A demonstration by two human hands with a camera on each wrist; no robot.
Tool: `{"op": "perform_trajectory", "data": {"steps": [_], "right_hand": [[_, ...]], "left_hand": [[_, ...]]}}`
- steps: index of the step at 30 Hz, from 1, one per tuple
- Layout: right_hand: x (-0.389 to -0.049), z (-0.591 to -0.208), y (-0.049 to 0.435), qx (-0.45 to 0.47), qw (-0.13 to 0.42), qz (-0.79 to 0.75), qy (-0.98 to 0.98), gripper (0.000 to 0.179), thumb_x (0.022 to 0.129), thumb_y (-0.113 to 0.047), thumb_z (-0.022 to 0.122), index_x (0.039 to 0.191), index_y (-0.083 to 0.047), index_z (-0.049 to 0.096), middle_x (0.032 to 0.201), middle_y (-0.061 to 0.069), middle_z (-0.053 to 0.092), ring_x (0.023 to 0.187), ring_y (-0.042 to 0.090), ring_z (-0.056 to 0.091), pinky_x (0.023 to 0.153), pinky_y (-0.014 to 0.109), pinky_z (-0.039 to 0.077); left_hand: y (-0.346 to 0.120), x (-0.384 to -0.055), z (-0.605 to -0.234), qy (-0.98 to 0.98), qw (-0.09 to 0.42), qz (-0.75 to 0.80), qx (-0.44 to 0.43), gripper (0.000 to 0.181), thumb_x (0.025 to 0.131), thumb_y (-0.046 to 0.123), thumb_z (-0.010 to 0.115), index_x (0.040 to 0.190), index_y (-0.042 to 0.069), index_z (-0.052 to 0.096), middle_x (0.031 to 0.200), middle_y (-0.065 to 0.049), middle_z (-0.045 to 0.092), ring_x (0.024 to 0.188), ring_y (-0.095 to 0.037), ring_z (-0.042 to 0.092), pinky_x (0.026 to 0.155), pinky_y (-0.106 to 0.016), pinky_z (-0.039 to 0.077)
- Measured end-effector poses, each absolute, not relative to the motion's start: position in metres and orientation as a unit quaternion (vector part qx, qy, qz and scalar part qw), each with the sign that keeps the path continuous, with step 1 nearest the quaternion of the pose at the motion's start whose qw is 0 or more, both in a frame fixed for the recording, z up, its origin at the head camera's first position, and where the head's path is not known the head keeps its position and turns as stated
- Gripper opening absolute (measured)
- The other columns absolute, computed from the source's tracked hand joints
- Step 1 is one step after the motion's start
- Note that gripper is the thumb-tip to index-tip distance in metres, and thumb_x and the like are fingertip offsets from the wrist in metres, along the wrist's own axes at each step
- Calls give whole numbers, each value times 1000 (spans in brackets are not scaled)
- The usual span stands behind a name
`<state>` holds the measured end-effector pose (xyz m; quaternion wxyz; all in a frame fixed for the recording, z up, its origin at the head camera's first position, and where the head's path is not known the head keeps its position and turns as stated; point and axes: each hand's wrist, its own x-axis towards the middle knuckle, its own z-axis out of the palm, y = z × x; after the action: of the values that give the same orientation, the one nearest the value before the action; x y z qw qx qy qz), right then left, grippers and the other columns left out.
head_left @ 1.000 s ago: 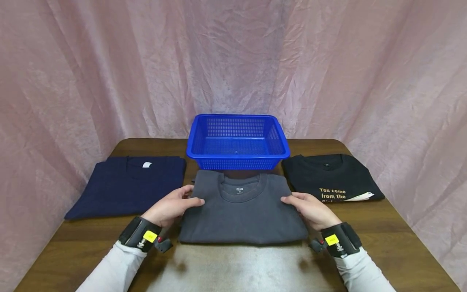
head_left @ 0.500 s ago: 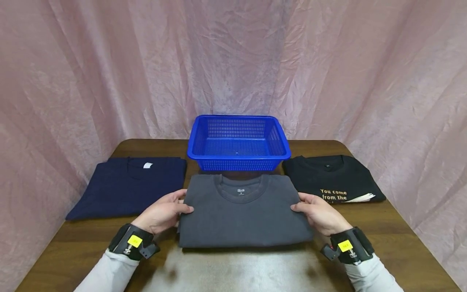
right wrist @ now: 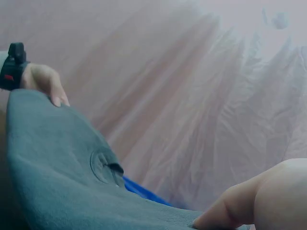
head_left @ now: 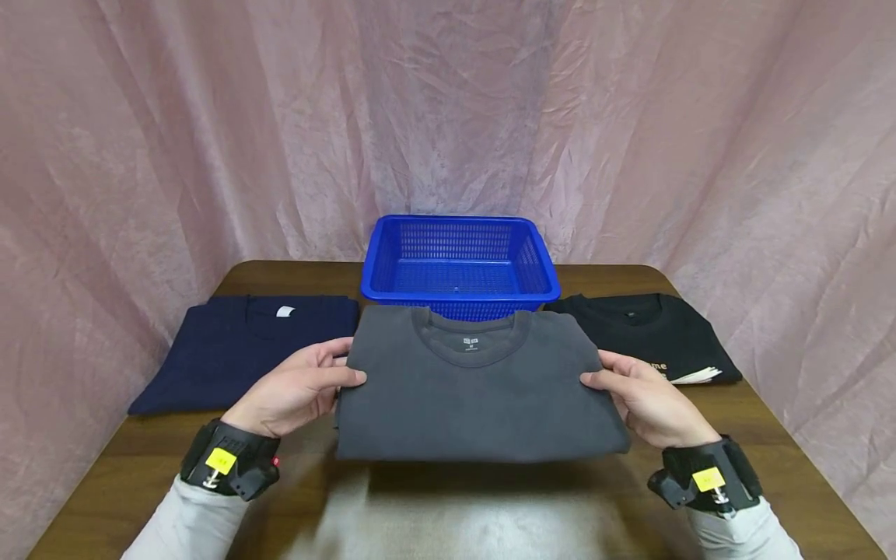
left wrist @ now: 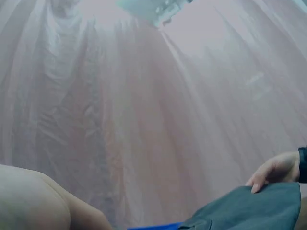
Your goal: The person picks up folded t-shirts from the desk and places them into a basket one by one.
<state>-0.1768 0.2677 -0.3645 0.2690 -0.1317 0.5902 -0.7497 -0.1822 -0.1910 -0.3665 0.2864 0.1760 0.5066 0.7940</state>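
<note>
A folded dark grey T-shirt (head_left: pixel 476 397) is held up above the table, its collar toward the blue basket and its shadow falling below. My left hand (head_left: pixel 294 386) grips its left edge, thumb on top and fingers underneath. At the opposite edge my right hand (head_left: pixel 654 397) pinches the cloth the same way. In the left wrist view, the grey T-shirt (left wrist: pixel 249 208) slopes up to the right hand (left wrist: pixel 278 168). The right wrist view has the T-shirt (right wrist: pixel 62 153) stretching across to the left hand (right wrist: pixel 45 81). The fingers beneath the cloth are mostly hidden.
Behind the T-shirt stands a blue plastic basket (head_left: pixel 460 298) with nothing in it. A folded navy T-shirt (head_left: pixel 245 354) lies at the left of the wooden table (head_left: pixel 105 474). At the right lies a folded black printed T-shirt (head_left: pixel 651 323). Pink curtains (head_left: pixel 448 109) hang around.
Both hands have lifted the grey T-shirt off the table and moved apart a little. It now covers the basket's lower front and part of the black T-shirt's print.
</note>
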Motion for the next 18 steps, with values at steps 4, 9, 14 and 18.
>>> {"op": "perform_trajectory", "data": {"steps": [4,9,14,18], "right_hand": [[-177,-354,268,-142,268,-763,571,37,105,3,41,141,6,39,124,20,60,106,34,60,82,44,56],[-180,-343,269,-161,265,-785,536,38,106,4,36,144,4,39,132,19,56,114,34,55,88,46,52],[-187,-330,270,-156,260,-812,498,39,106,6,33,143,0,43,137,15,53,119,32,51,90,45,50],[-199,-321,269,-154,251,-819,493,40,105,7,32,143,1,42,141,14,48,123,29,48,94,41,49]], "left_hand": [[-189,-183,-354,498,279,799,188,56,94,-18,46,144,-9,22,129,-24,54,109,-33,58,86,-43,54],[-185,-186,-342,495,269,803,197,67,91,-20,46,149,-8,15,136,-24,49,120,-36,49,91,-46,51],[-183,-193,-329,478,260,816,195,72,89,-23,43,151,-2,16,138,-23,46,117,-36,51,89,-47,52],[-182,-205,-321,460,249,830,196,69,90,-25,39,151,0,19,133,-21,50,111,-34,56,86,-44,54]]}}
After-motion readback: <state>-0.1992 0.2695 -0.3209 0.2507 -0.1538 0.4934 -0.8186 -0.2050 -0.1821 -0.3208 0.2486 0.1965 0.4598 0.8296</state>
